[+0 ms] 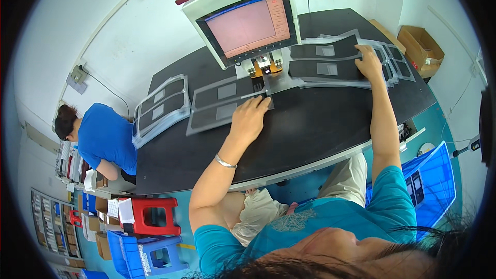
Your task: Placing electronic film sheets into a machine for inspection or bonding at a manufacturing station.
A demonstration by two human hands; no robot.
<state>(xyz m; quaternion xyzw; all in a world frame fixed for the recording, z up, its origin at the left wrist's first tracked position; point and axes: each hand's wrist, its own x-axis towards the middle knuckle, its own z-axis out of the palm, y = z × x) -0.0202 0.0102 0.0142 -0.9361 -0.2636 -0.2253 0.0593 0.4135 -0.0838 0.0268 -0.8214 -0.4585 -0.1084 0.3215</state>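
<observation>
My left hand (250,119) lies with fingers stretched over the right end of a clear-edged sheet (216,104) with two black panels, each with a pale rectangular window. That sheet rests on the black table, its right end under the machine's small head (263,63). Off to the right, my right hand (369,63) closes on the right edge of the top sheet (330,58) of a similar stack; its upper right corner looks slightly raised. The undersides of my right fingers are hidden. Left of the single sheet lies another stack of such sheets (161,104).
A machine with a lit screen (248,26) stands at the back of the black table (310,119). More sheets (400,62) fan out at far right, near a cardboard box (421,46). A person in blue (108,134) bends at the left. Stools (155,217) and blue crates (439,186) stand below.
</observation>
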